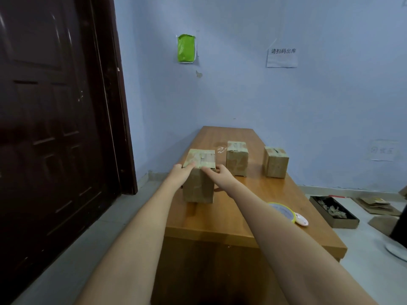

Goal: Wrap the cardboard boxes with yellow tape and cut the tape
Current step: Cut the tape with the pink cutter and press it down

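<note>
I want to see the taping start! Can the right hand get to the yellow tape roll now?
Probably yes. The tape roll lies uncovered on the table just beside the right forearm, but the right hand must first let go of the box.

We are viewing through a single wide-angle head camera, looking forward and down along both outstretched arms onto a wooden table (220, 219) that is running away toward a blue wall (264, 95). The forearms are filling the near foreground; a dark door (55, 117) is occupying the left edge. No second view is sharing the scene.
</note>
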`<control>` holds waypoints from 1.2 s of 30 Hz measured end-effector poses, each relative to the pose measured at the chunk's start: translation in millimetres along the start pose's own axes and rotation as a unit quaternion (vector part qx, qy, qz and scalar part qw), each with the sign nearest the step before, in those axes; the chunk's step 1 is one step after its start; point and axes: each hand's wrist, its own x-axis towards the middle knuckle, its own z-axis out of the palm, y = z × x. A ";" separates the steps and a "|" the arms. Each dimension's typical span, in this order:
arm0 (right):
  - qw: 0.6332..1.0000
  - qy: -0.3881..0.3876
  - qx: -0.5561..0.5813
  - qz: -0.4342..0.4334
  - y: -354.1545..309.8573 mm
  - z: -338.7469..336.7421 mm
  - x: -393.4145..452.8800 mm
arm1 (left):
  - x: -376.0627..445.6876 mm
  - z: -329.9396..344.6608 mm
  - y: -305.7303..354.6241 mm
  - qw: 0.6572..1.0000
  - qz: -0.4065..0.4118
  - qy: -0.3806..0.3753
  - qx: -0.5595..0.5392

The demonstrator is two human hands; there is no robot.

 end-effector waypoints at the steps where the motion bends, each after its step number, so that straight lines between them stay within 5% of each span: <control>1: 1.000 0.005 0.010 0.003 -7.5 1.3 7.9 | 9.3 -5.3 5.3 1.000 0.003 0.005 0.001; 16: 0.997 0.069 0.009 0.034 20.5 34.8 138.7 | 130.7 27.0 -29.6 0.997 -0.052 0.005 -0.048; 36: 0.996 0.058 0.005 0.066 37.9 32.2 309.6 | 289.2 57.5 -31.8 1.000 -0.007 0.001 -0.007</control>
